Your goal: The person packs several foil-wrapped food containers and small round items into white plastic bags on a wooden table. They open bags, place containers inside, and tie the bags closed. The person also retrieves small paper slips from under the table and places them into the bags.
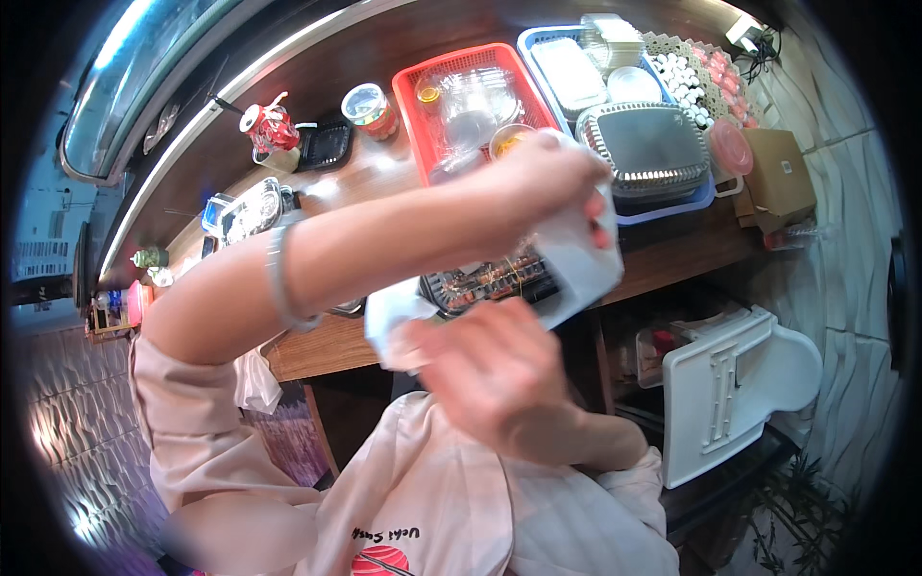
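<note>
A white plastic bag (583,252) is spread around a black tray with a clear lid (497,277), with pieces of food inside and a thin yellow band across it. My left arm reaches over it to the far right side. My left hand (565,176), blurred, is closed on the bag's upper right edge. Nearer my body, my right hand (490,371) is closed on the bag's lower left edge. Both hands are blurred, and my left forearm hides part of the counter behind.
Beyond stand a red basket (403,83) with clear containers and a blue basket (529,39) with lidded containers. A cardboard box (781,173) is at right. A Coca-Cola can (266,129), a small black tray (325,144) and a tub (369,111) stand at back left. A white plastic panel (720,403) leans below.
</note>
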The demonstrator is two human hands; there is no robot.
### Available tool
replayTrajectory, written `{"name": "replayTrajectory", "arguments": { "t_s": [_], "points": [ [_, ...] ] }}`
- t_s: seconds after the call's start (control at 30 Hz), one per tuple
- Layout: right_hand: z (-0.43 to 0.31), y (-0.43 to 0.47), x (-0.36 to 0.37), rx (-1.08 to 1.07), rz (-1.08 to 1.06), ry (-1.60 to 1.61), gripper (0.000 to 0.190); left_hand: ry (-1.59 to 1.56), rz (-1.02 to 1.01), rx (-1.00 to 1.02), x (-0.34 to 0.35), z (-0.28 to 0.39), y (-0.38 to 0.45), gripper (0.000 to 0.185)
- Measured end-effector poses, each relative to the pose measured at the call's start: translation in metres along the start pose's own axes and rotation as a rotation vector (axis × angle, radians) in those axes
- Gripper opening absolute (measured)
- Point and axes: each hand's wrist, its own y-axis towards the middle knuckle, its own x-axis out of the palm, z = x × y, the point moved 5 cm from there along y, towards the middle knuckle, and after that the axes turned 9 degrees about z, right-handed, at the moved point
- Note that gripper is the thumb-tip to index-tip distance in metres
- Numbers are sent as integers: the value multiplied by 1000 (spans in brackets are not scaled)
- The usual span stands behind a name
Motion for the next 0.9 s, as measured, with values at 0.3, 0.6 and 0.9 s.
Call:
{"name": "replayTrajectory", "arguments": {
  "t_s": [0.3, 0.6, 0.9],
  "points": [
    [49, 1, -41, 309, -73, 100, 17, 1630, -260, 192, -44, 16, -44, 61],
    [80, 6, -22, 81, -183, 274, 24, 587, -683, 220, -44, -34, -60, 52],
    [101, -21, 6, 544, -248, 437, 22, 1120, 419, 919, -45, -71, -115, 25]
  ]
}}
